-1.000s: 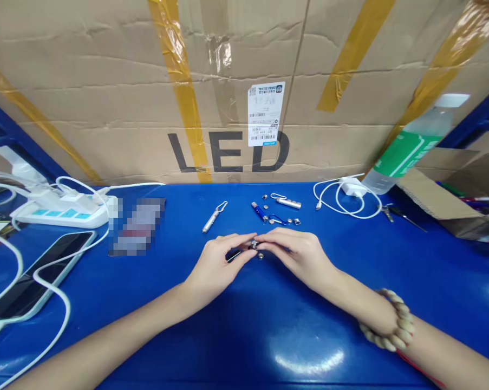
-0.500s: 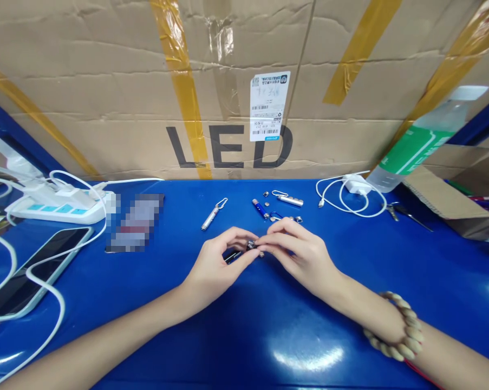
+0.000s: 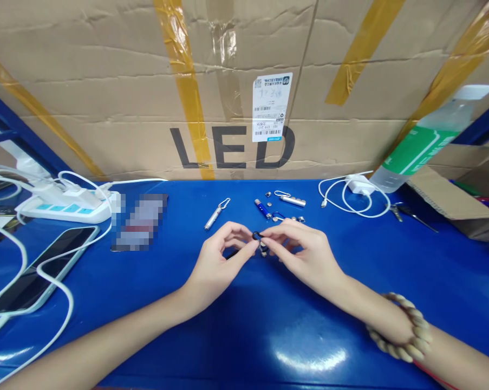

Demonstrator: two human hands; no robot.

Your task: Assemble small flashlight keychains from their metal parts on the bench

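My left hand (image 3: 223, 259) is closed around a small black keychain flashlight (image 3: 231, 253), mostly hidden by the fingers. My right hand (image 3: 305, 249) pinches a black clip loop (image 3: 256, 235) at the flashlight's end, fingertips close to those of the left. A small silvery part (image 3: 263, 251) shows just under the fingertips; whether it is held or lies on the table I cannot tell. Beyond the hands lie a silver keychain flashlight (image 3: 213, 218) with a wire clip, another silver flashlight (image 3: 292, 201), a blue flashlight (image 3: 262, 209) and several small button cells and caps (image 3: 269, 204).
A blue table (image 3: 228, 336) backs onto a large cardboard box (image 3: 126, 97). To the left are a phone (image 3: 45, 271), a power strip (image 3: 71, 212) with white cables and a blurred packet (image 3: 141, 222). At right stand a bottle (image 3: 426, 143), a charger (image 3: 360, 183), keys (image 3: 396, 212) and an open carton (image 3: 451, 200).
The black loop now stands out between my fingertips, where a dark metal end was pinched before. My right fingers have spread and shifted slightly. The whole view has moved a little.
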